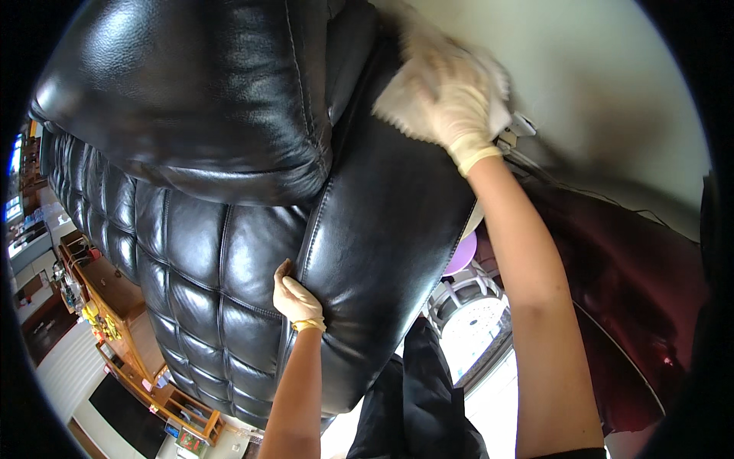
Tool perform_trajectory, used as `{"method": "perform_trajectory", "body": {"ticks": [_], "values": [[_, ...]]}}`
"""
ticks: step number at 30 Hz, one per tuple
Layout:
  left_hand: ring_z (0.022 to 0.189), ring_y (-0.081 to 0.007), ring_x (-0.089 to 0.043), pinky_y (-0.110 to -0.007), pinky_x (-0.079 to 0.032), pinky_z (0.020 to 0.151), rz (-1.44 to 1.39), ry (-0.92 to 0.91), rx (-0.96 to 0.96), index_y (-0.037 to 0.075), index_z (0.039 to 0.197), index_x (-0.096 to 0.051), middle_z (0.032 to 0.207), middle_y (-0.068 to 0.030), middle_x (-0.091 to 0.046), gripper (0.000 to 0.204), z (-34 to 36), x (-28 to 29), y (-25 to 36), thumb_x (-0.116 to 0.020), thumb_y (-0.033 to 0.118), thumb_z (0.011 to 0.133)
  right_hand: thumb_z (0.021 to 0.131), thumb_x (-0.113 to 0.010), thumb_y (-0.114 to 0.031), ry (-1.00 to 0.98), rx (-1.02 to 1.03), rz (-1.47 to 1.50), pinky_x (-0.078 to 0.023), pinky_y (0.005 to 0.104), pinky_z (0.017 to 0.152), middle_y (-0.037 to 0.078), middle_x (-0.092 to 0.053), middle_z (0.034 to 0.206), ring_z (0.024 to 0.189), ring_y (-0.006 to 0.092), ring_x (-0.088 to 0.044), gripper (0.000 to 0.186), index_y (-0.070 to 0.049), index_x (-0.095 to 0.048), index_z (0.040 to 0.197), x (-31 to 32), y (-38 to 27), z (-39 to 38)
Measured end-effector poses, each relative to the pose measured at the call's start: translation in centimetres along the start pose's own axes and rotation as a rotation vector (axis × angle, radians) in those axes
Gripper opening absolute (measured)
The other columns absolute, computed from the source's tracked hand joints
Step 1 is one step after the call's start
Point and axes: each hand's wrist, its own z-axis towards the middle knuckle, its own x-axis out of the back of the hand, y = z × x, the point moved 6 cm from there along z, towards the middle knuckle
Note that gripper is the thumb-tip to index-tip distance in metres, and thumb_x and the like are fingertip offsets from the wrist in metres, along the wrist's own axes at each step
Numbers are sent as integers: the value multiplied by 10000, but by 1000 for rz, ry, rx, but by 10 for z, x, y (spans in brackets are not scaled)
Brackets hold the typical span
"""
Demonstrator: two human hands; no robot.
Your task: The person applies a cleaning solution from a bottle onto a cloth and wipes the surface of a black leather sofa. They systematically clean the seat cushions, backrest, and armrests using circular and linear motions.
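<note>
My right hand (459, 107), in a pale thin glove, is pressing a whitish cloth (399, 103) with a ruffled edge against the far end of the black leather armrest (390, 206), close to the wall. Hand and cloth are partly smeared by motion. My left hand (298, 301), gloved the same way, rests where the armrest's inner side meets the tufted seat (248, 249) of the black sofa. It holds nothing that I can see; its fingers are foreshortened, one pointing upward. A large padded back cushion (191, 99) rises to the left of the cloth.
Beside the armrest runs a pale wall (612, 84) with a white plug (522, 125) and cables. Dark red fabric (634, 298) lies at right. A white stool (470, 306) and a purple round object (462, 254) stand below the armrest. Wooden furniture (126, 306) is at far left.
</note>
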Motion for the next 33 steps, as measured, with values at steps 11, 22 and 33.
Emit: {"method": "perform_trajectory", "body": {"ticks": [11,22,33], "values": [[1072,-335,-723,-387,-534,1001,37,4,83,-36,1203,-694,1120,-210,-749,447,3,7,-14,-353,213,1057,963,-503,-630,-586,255,238,-89,665,1250,97,-358,1668,1563,362,-248,702,-276,-465,1568,34,-84,-257],[1039,-349,-732,-389,-542,975,65,8,-7,-14,1182,-704,1093,-218,-754,438,1,7,-4,-357,216,1045,1003,-566,-480,-493,-66,438,-92,767,1178,293,-201,1675,1563,491,-138,699,-232,-366,1626,67,-117,-351],[1003,-365,-730,-404,-557,929,51,12,-24,14,1146,-725,1057,-208,-756,423,2,2,2,-366,213,1046,1035,-384,-614,-100,-78,-145,-75,598,1261,304,-334,1628,1569,434,-189,768,-119,-345,1621,7,-72,-88]]}}
